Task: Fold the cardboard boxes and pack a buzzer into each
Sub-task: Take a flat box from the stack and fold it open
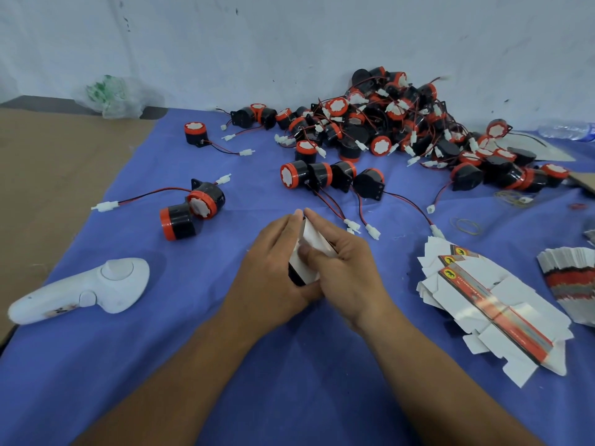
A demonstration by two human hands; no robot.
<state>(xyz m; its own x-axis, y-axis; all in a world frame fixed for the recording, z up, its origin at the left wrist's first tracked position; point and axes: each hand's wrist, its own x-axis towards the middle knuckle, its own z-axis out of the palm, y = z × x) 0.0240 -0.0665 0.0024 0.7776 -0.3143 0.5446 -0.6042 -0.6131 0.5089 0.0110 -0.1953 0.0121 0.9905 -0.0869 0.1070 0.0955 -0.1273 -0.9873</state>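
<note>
A small cardboard box (311,241), white inside with a black edge, stands between my two hands at the centre of the blue cloth. My left hand (273,268) grips its left side with curled fingers. My right hand (341,268) wraps around its right side, thumb pressed on the white face. Much of the box is hidden by my fingers. A big heap of black-and-red buzzers (386,123) with red and black wires lies at the back right. Two loose buzzers (193,210) lie to the left. A pile of flat unfolded boxes (489,304) lies to the right.
A white handheld controller (87,291) lies at the left on the blue cloth (289,381). A second stack of flat cartons (570,278) sits at the far right edge. Rubber bands (467,225) lie beyond the flat boxes. A plastic bag (112,96) and a bottle (566,130) rest against the wall.
</note>
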